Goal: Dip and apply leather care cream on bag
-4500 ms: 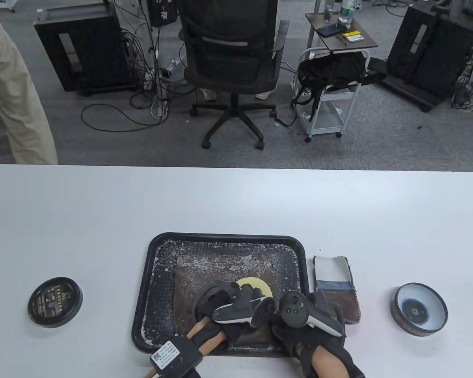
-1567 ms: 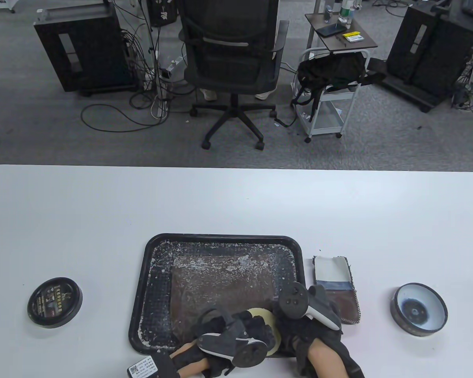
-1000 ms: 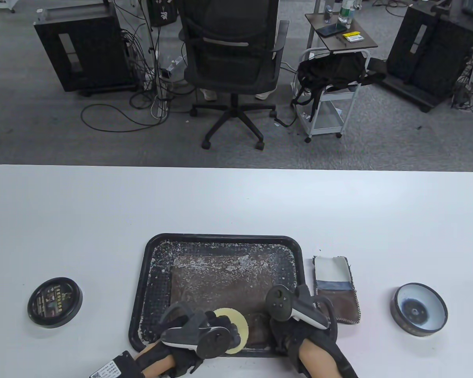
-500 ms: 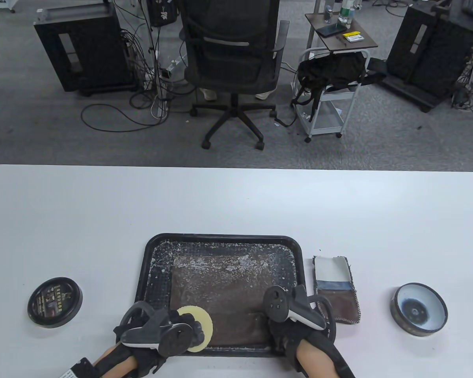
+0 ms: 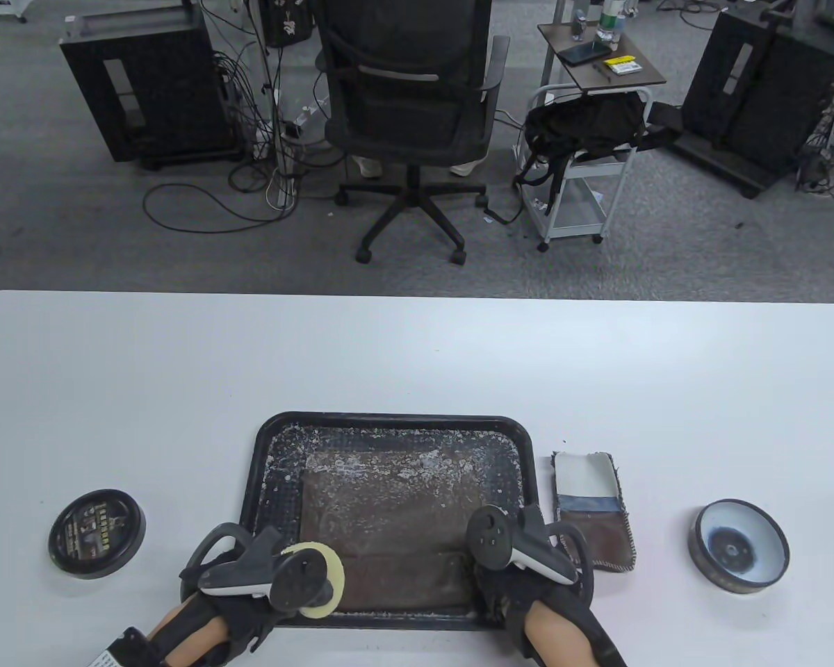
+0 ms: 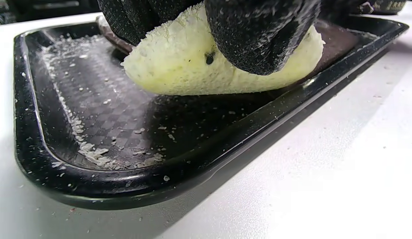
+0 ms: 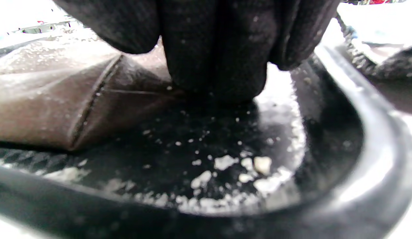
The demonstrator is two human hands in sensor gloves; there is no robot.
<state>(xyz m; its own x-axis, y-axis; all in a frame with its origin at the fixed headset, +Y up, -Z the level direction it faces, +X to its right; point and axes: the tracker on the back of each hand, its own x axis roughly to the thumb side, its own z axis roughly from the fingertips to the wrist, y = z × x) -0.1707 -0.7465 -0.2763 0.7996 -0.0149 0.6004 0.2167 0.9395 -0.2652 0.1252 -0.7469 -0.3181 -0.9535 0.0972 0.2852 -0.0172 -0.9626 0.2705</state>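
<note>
- Two hands at the tray (image 5: 271, 445): left hand (image 5: 250, 577) pinches the yellow sponge pad (image 6: 199, 69) over its near-left corner.
- Right hand (image 5: 521, 556) presses the brown leather bag (image 5: 389, 514) flat, fingers straight.
- Likely mid-application; the next move probably calls for re-dipping in the open cream tin (image 5: 739, 546).

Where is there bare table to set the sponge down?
Bare table lies between the black lidded tin and the tray, all across behind the tray, and between the leather swatch and the open cream tin. The tray's near edge is crowded by both hands.
</note>
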